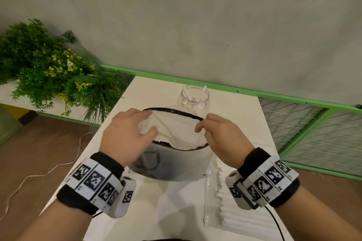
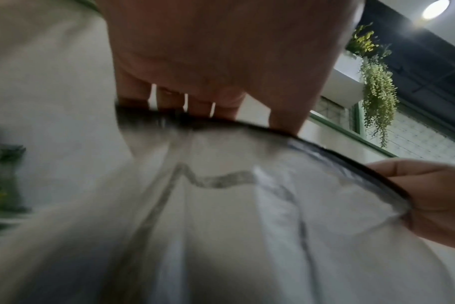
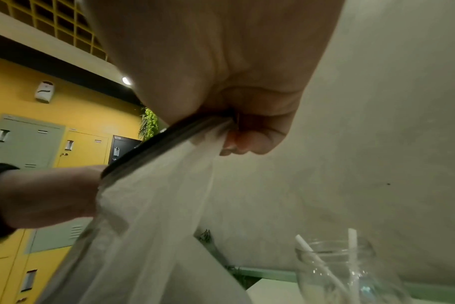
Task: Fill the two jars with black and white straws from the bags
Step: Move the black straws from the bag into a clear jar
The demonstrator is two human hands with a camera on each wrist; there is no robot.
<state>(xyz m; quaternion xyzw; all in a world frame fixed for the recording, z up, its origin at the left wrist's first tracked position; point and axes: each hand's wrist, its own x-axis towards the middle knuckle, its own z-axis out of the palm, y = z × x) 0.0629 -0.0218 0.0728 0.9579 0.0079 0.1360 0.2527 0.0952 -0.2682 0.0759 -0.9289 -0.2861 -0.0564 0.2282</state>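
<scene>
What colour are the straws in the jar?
White straws in the clear jar, clearest in the head view.

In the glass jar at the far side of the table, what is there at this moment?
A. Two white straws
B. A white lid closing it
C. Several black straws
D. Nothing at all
A: the open jar holds two white straws leaning against its rim, as the right wrist view also shows; nothing black is in it.

A clear plastic bag (image 1: 176,133) with a black-edged mouth hangs open between both hands. Just beyond them stands a clear jar (image 1: 194,100) holding two white straws (image 1: 187,93). Below the right wrist lies a bag of white straws (image 1: 235,211).
</scene>
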